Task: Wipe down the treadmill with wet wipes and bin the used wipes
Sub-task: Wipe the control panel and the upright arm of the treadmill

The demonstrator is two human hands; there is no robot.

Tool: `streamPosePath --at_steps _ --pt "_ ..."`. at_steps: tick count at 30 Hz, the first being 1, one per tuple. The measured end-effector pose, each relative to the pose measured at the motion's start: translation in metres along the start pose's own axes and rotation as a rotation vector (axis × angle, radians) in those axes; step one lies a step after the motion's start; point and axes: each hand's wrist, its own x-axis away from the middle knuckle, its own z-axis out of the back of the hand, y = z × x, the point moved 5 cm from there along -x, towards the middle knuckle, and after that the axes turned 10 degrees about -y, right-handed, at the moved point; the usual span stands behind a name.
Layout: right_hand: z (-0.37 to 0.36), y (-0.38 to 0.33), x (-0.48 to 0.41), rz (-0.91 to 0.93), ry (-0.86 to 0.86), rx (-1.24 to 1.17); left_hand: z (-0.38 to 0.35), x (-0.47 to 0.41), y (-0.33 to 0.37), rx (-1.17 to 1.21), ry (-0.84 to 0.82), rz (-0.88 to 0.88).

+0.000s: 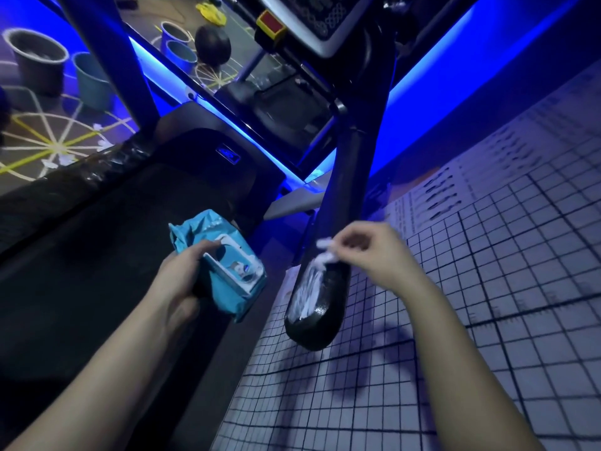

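Right fingers (349, 244) pinch wet wipe (312, 281) on handrail (320, 307) end; left hand (182, 275) grips wipes pack (224, 271)

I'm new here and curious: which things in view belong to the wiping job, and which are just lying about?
Part of the job:
wipe pack in the left hand
wipe pinched by the right hand
handrail
treadmill belt
console

Just lying about:
buckets
dark ball
yellow item

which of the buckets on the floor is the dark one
The dark grey bucket at far left, the largest in view. The light teal bucket sits beside it; the two blue buckets stand further back.
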Motion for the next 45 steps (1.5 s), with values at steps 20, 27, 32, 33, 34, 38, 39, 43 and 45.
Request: streamPosePath --at_steps 20,27,32,33,34,38,39,43,45 --pt "-0.058 -0.022 0.001 -0.042 -0.455 0.791 -0.008 0.011 0.001 -0.018 0.020 -0.025" --pt "-0.031 -0.013 -0.041 -0.139 -0.285 0.868 -0.006 0.013 -0.004 -0.014 0.033 -0.015" --pt "-0.050 -0.014 -0.036 -0.116 -0.435 0.967 -0.002 0.016 -0.002 -0.007 0.041 -0.024" --pt "-0.053 -0.015 -0.033 -0.110 -0.443 0.959 -0.001 0.016 -0.001 -0.005 0.044 -0.032" --pt "-0.054 -0.016 -0.031 -0.120 -0.454 0.938 0.000 0.017 0.000 -0.003 0.046 -0.038" --pt "-0.059 -0.018 -0.025 -0.204 -0.505 0.907 0.004 0.017 0.000 0.023 0.045 -0.034" --pt "-0.058 -0.018 -0.024 -0.208 -0.497 0.907 0.004 0.018 0.000 0.025 0.042 -0.035" --pt "-0.051 -0.012 -0.027 -0.133 -0.361 0.791 0.001 0.022 0.000 0.009 0.043 -0.055" --pt "-0.050 -0.008 -0.030 -0.156 -0.359 0.792 0.001 0.024 -0.002 0.006 0.043 -0.051"
